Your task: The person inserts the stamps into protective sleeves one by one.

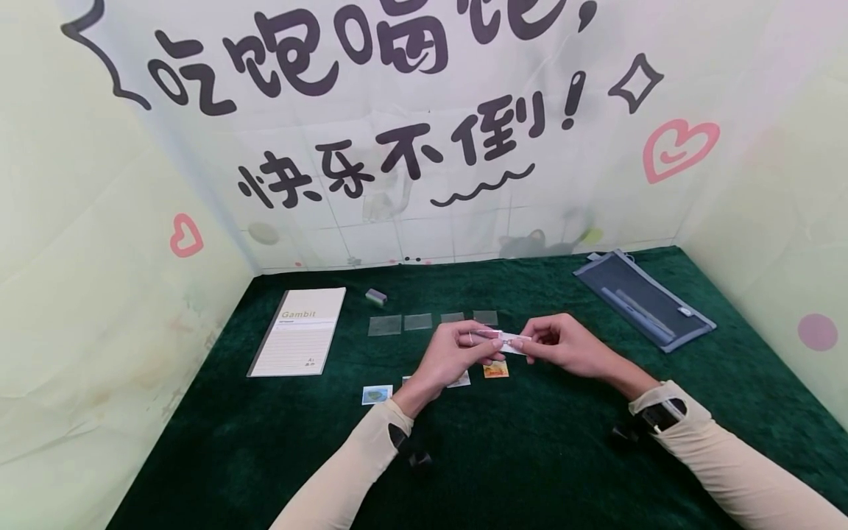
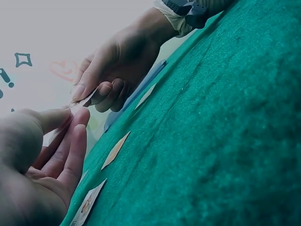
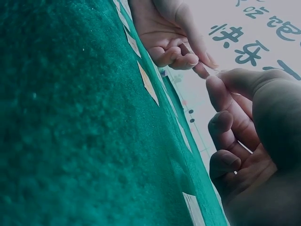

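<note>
Above the green cloth, my left hand and my right hand meet, each pinching one side of a small whitish stamp-like paper. Thumbs and fingertips cover much of it, and a pinkish patch shows by the left fingers. In the left wrist view the paper stands edge-on between both thumbs. Below the hands lies an orange stamp, beside a pale one partly behind the left hand. A blue-green stamp lies left of the left wrist.
Small clear sleeves form a row behind the hands. At the left is a Gambit notebook, with a small eraser-like block beyond it. A blue mesh zip pouch with pen-like sticks inside lies at the back right.
</note>
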Demonstrator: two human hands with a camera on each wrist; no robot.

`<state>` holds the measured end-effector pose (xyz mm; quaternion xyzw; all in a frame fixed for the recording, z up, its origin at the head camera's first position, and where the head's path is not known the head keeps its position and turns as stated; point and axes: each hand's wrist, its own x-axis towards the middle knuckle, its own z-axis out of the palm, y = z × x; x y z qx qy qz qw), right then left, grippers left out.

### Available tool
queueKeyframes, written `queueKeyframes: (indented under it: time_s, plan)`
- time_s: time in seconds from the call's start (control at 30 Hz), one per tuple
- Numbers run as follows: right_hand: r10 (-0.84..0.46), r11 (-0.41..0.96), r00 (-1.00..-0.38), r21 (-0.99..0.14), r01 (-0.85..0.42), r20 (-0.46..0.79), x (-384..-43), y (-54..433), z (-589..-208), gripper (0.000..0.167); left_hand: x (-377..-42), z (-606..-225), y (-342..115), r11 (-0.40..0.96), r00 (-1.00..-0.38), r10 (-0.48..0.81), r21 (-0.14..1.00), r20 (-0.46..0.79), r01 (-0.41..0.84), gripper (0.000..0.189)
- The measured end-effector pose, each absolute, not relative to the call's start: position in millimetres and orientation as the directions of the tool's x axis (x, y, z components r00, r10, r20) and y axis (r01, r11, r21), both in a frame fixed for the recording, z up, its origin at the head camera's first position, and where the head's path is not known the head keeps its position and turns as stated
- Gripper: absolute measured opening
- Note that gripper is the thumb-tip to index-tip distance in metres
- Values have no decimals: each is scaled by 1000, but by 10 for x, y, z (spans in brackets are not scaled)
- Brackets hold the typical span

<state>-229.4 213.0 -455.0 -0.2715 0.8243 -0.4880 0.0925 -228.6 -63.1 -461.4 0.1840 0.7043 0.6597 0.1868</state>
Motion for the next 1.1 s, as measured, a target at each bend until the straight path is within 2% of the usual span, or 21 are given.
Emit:
queueKeyframes:
  time_s: [0.17,0.37,0.6,1.1]
  plan:
    - [-510,382,-854,-860,-337,108,-2293,2135,-4548,14,-2287,-4602,-634,69,-867,498,998,-23,13,29]
    - [-451,379,-889,-885,-270,78,-2282,2157,-4538,16,-2290,-4608,-643,75,-891,452,997,-28,7,28]
    - [-518,334,-849,-889,-314,105,-2303,2156,-4542,11,-2268,-4597,-628,60,-867,498,998,-12,21,27]
    - [-549,315,-826,-883,-348,130,-2289,2138,-4572,11,-2254,-4607,-600,58,-867,498,998,-5,27,26]
